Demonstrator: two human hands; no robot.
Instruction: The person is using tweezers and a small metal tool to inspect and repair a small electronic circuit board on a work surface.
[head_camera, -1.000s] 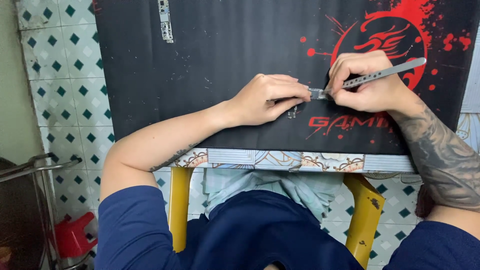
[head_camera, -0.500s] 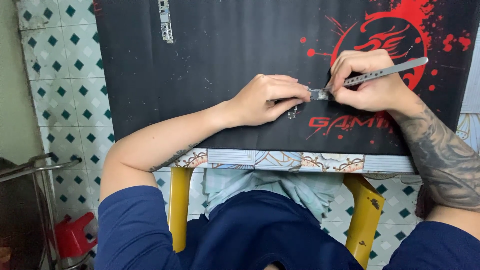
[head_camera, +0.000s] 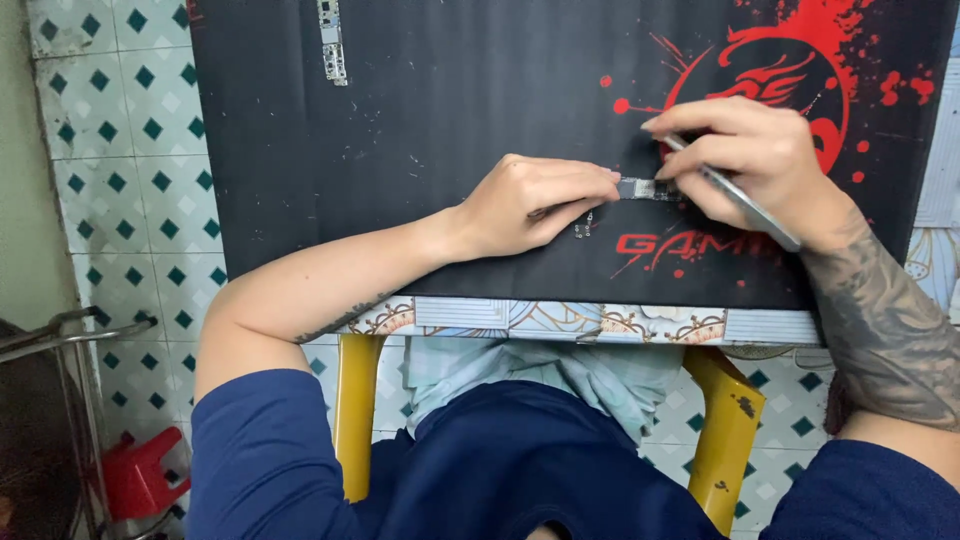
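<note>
Clearly light, thin and fragile, the board (head_camera: 640, 188) sits edge-pinned under the left hand (head_camera: 530, 203) fingertips while the right hand (head_camera: 760, 160) pinches tweezers (head_camera: 735, 195).

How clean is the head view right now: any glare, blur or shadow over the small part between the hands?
Head view: light is even and soft, no glare on the black mat; the left hand and right hand look sharp; the small metal piece is partly covered by fingertips, its detail too small to read; the tweezers show a faint sheen.

Navy short sleeves, tattooed right forearm
</note>
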